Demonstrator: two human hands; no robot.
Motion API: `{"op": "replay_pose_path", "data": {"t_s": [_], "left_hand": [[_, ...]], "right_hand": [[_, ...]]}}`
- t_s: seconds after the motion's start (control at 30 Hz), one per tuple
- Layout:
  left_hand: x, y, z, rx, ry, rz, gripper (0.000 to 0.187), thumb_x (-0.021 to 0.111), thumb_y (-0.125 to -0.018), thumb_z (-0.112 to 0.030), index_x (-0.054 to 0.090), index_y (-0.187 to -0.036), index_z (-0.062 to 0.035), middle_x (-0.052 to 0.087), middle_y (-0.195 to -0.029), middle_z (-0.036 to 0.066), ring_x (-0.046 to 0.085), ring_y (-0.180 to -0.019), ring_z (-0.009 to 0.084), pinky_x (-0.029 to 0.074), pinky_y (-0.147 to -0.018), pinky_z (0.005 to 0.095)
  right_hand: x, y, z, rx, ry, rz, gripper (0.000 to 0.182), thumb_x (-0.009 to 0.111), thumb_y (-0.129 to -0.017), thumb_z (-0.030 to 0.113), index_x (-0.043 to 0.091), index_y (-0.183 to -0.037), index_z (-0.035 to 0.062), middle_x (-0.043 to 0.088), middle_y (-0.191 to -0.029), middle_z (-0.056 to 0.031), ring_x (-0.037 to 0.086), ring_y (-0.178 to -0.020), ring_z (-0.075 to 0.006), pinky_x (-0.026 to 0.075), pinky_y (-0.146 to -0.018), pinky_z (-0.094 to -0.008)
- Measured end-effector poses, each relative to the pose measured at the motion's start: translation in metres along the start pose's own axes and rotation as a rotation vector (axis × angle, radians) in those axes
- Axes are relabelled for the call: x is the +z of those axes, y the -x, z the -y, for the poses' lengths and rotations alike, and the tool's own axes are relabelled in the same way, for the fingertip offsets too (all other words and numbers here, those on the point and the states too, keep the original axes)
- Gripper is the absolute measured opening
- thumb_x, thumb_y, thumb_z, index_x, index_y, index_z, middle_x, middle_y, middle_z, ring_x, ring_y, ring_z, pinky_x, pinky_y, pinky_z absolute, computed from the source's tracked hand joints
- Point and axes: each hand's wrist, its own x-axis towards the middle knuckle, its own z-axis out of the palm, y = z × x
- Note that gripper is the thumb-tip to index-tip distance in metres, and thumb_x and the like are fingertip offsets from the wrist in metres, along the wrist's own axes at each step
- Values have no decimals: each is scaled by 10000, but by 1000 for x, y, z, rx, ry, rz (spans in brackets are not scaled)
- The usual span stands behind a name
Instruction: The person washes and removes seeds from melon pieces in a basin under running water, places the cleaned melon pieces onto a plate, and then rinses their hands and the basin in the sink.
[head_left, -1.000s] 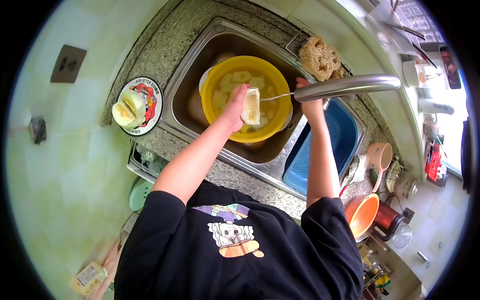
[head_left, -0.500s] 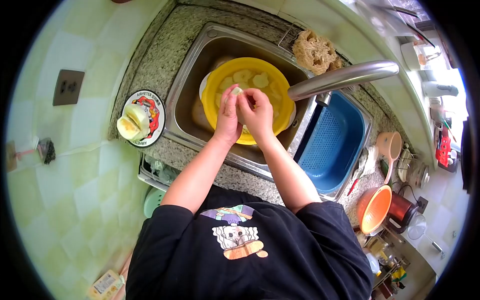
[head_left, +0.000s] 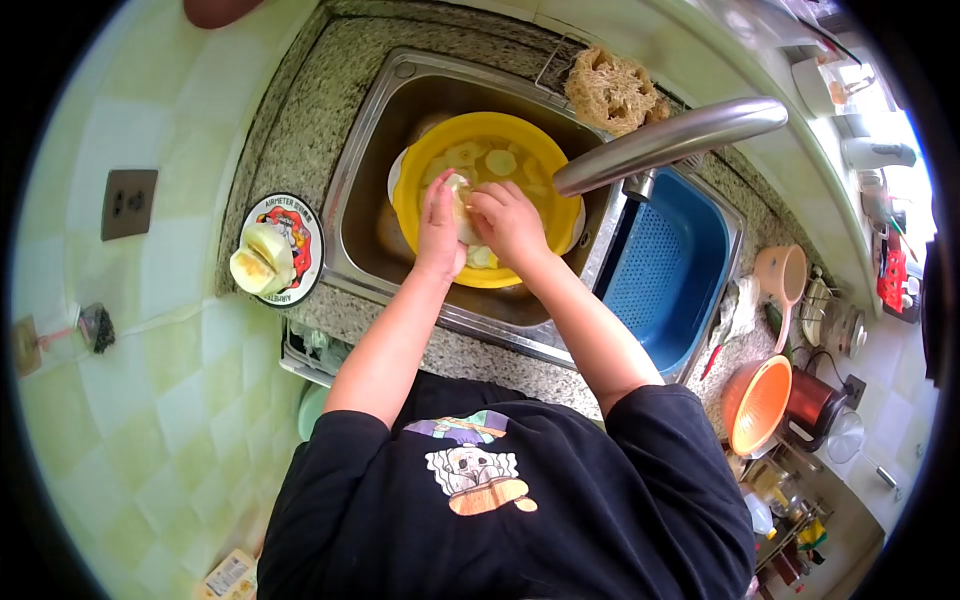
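Over a yellow basin (head_left: 405,200) in the sink, my left hand (head_left: 438,230) is closed round a pale piece of fruit or vegetable (head_left: 463,212). My right hand (head_left: 508,228) touches the same piece from the right, its fingers bent together against it; what those fingertips pinch, if anything, is hidden. Several pale pieces (head_left: 500,163) lie in liquid in the basin. A cut pale-green piece (head_left: 264,260) rests on a round patterned mat (head_left: 308,228) left of the sink.
A metal faucet (head_left: 680,142) reaches over the sink (head_left: 343,215) from the right. Beyond it sits a blue perforated basket (head_left: 655,270). A dried loofah (head_left: 612,90) lies behind. On the right are an orange colander (head_left: 757,405), a ladle (head_left: 780,272) and a dark red kettle (head_left: 810,405).
My hands have parted slightly, showing more of the pale piece between them. My left hand has shifted left and turned. The whole view has moved a little.
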Motion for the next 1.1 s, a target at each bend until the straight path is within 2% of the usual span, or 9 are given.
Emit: {"op": "replay_pose_path", "data": {"t_s": [0.1, 0.13, 0.23, 0.37, 0.47, 0.6, 0.8, 0.93, 1.1], "left_hand": [[-2, -5, -6, 16, 89, 33, 428, 484, -898, -340, 397, -1246, -106, 504, -1113, 76, 476, -1070, 208, 392, -939, 355], [4, -3, -12, 24, 83, 2, 433, 461, -903, -351, 395, -1247, -96, 503, -1127, 84, 469, -1093, 224, 379, -958, 389], [4, -6, -11, 102, 8, 41, 448, 436, -910, -360, 383, -1256, -81, 497, -1157, 92, 457, -1117, 235, 365, -970, 417], [5, 3, -10, -43, 160, 87, 303, 426, -916, -329, 471, -1109, -100, 497, -1178, 95, 467, -1105, 253, 366, -971, 419], [2, 9, -12, -186, 415, 16, 207, 442, -921, -338, 514, -945, -146, 502, -1208, 94, 454, -1126, 290, 353, -978, 465], [-7, 13, -10, -191, 358, 11, 210, 485, -890, -331, 524, -1018, -170, 494, -1221, 84, 437, -1149, 301, 327, -986, 497], [-11, 22, -14, -430, 435, 14, 381, 528, -825, -305, 490, -1176, -160, 423, -1310, 104, 377, -1221, 331, 266, -1001, 568], [-13, 22, -20, -576, 442, 52, 370, 511, -813, -197, 472, -1179, -159, 429, -1293, 110, 392, -1205, 330, 326, -951, 589], [-19, 21, -13, -551, 343, 44, 437, 457, -784, -98, 442, -1219, -138, 409, -1312, 120, 374, -1229, 328, 342, -962, 559]], "right_hand": [[5, 13, -12, 701, -432, 76, 122, 591, -818, 101, 589, -926, 45, 597, -925, -55, 589, -822, -185, 472, -692, -289], [8, 17, -14, 739, -695, -57, 279, 572, -873, 194, 518, -1097, 37, 586, -957, -58, 585, -801, -149, 471, -673, -267], [2, 13, 7, 1208, -1327, -29, 458, 586, -864, 244, 387, -1225, 44, 579, -985, -70, 571, -770, -163, 473, -637, -284], [17, 15, 11, 987, -1096, 101, 619, 649, -816, 299, 309, -1241, 4, 551, -1011, -110, 559, -788, -149, 470, -626, -261], [40, 25, -4, 710, -932, -122, 603, 685, -783, 295, 354, -1175, -23, 552, -987, -113, 553, -831, -156, 474, -661, -275], [32, 23, -2, 579, -680, -56, 506, 669, -785, 258, 413, -1129, -11, 584, -973, -149, 596, -873, -221, 482, -715, -322], [34, 26, -10, 531, -236, 52, 314, 573, -826, 286, 530, -1039, 59, 617, -831, -188, 587, -794, -376, 463, -696, -432], [23, 16, -16, 630, -218, 120, 325, 490, -876, 335, 607, -856, 32, 607, -763, -206, 586, -736, -382, 450, -637, -451], [39, 22, -27, 805, -445, -33, 320, 485, -885, 295, 615, -906, 4, 617, -779, -202, 605, -743, -335, 461, -652, -397]]}}
